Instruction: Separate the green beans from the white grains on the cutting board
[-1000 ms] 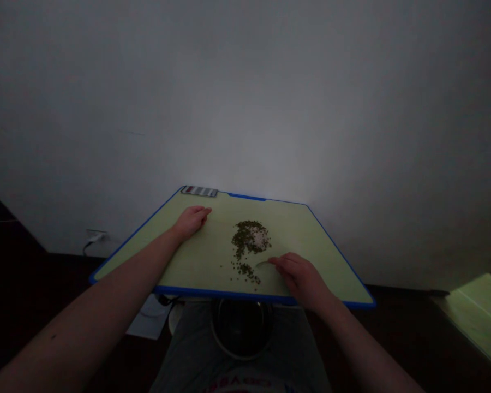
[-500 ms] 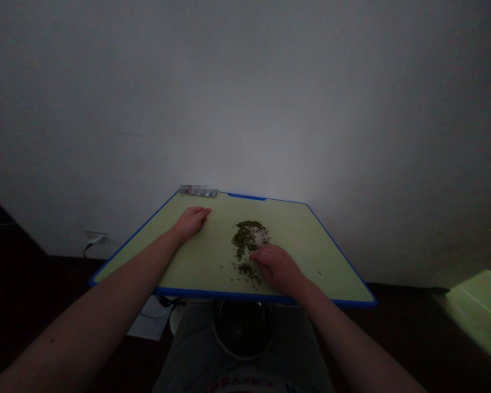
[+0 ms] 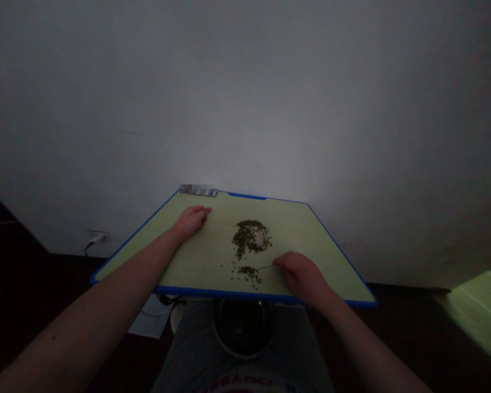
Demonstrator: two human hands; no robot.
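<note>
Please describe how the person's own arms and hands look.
The left arm and right arm are bare where they show, without sleeves. The left hand and right hand wear no gloves; no watch or ring can be made out. One small dark spot marks the left arm.

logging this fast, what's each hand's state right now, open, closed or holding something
Left hand: closed, fingers curled, nothing visible in it.
Right hand: closed, holding a thin utensil.

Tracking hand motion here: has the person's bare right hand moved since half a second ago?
Yes, the bare right hand has moved rightward, nearer the right edge of the blue-edged, pale-green tabletop.
</note>
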